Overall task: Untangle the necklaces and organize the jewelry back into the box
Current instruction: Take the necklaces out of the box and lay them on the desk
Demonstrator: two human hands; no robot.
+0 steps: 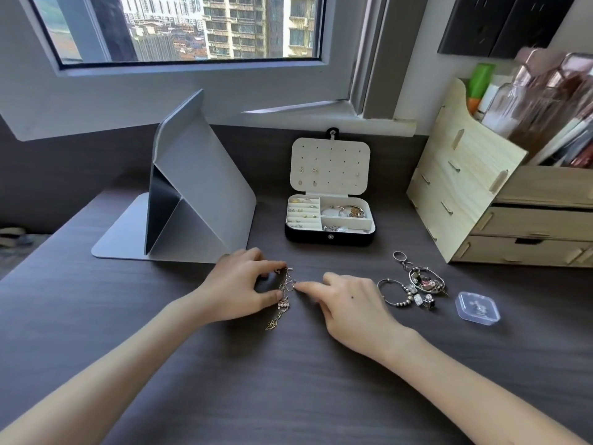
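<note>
A tangle of thin necklace chains (282, 300) lies on the dark desk between my hands, its gold end trailing toward me. My left hand (240, 285) pinches the tangle with curled index finger and thumb. My right hand (348, 305) pinches a chain at its fingertips, right beside the tangle. Behind them the black jewelry box (330, 237) stands open, with its white lid up. Earrings sit on the lid panel, rings and bracelets lie in the compartments. A pile of bracelets and rings (414, 285) rests on the desk to the right of my right hand.
A small clear plastic case (477, 308) lies right of the jewelry pile. A wooden drawer organizer (500, 200) with bottles fills the right side. A grey folded tablet stand (192, 194) is at the left, with a window behind.
</note>
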